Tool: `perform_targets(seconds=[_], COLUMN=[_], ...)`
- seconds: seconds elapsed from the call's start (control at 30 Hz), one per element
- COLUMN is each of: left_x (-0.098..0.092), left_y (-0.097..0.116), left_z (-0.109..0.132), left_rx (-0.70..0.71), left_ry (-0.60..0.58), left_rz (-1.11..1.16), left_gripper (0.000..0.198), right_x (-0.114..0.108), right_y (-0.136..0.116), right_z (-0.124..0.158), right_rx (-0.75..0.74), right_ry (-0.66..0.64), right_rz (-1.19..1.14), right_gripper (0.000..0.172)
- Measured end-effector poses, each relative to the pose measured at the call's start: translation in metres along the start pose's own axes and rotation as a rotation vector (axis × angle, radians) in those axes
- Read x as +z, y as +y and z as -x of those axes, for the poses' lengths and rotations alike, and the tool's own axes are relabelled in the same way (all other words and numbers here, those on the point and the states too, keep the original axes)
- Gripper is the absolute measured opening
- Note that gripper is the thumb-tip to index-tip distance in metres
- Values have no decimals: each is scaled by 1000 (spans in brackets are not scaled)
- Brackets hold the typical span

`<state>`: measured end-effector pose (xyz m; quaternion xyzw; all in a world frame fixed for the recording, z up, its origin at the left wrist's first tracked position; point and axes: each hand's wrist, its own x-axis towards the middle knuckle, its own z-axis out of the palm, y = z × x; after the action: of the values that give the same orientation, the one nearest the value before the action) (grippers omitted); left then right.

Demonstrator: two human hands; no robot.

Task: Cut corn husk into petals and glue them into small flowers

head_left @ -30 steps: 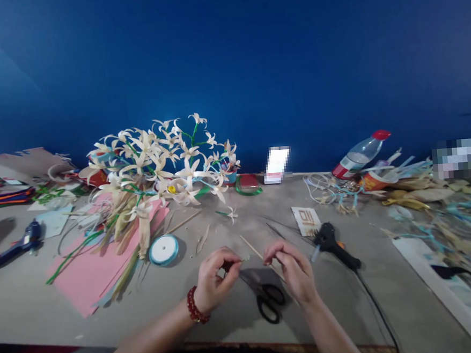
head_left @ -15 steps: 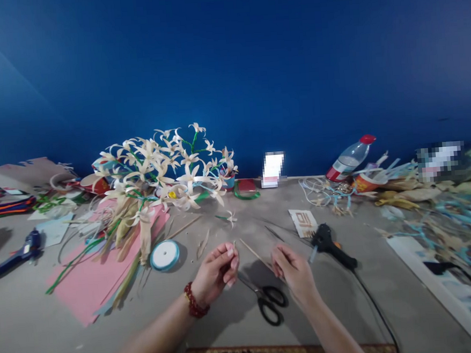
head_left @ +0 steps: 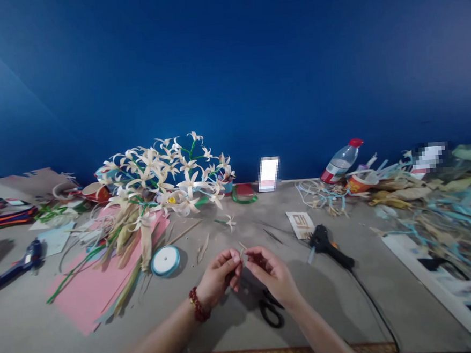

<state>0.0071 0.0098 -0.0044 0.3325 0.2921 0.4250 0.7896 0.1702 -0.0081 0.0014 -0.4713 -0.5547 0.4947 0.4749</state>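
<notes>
Your left hand [head_left: 220,274] pinched, apparently on small thin piece [head_left: 241,254], likely for fine control, above bench [head_left: 222,336] toward near edge. Right hand [head_left: 270,273] curled just beside; grip unclear. Scissors [head_left: 271,315] below, perhaps for easy reach.

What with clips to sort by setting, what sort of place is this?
Probably a craft work area, at a grey table against a blue wall. The signs: pale, artificial-looking flowers, a black glue gun and a blue-edged spool.
</notes>
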Motion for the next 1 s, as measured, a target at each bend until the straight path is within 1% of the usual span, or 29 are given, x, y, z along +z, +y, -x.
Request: perform_targets(seconds=[0.13, 0.3, 0.37, 0.47, 0.53, 0.57, 0.63, 0.67, 0.77, 0.83, 0.87, 0.93, 1.0], left_x=[-2, -1, -1, -4, -12, -17, -31, -38, -59, -67, -70, -71, -70], left_y=[-8, -13, -8, 11, 30, 40, 59, 67, 85, 91, 92, 92, 89], left_z=[0, -1, 0, 1, 0, -2, -11, -18, -46, -66, -76, -92, -104], left_rx=[-12, 13, 19, 64, 115, 139, 202, 212, 212, 167, 137, 82, 42], left_ry=[-11, -36, -22, 43, 101, 131, 233, 282, 425, 487, 500, 510, 516], left_rz=[-19, -42, -84, -209, -401, -562, -995, -1095, -1284, -1405, -1461, -1562, -1646], left_gripper=[27, 29, 29, 27, 24, 24, 26, 24, 14, 13, 15, 28, 33], right_x=[9, 16, 15, 8, 0, -4, -12, -15, -18, -17, -16, -14, -14], right_y=[-1, 1, 1, 3, 8, 11, 17, 19, 24, 24, 24, 24, 24], right_z=[3, 9, 9, 7, 6, 6, 7, 7, 11, 13, 15, 17, 18], right_rx=[61, 117, 110, 94, 80, 64, 13, -18, -103, -152, -178, -224, -260], right_ry=[-42, 35, 52, 61, 69, 76, 86, 86, 63, 31, 16, -10, -22], right_rz=[-198, -291, -295, -252, -162, -98, 50, 119, 262, 312, 331, 371, 407], right_gripper=[26, 26, 31, 36, 34, 33, 31, 30, 28, 25, 22, 18, 16])
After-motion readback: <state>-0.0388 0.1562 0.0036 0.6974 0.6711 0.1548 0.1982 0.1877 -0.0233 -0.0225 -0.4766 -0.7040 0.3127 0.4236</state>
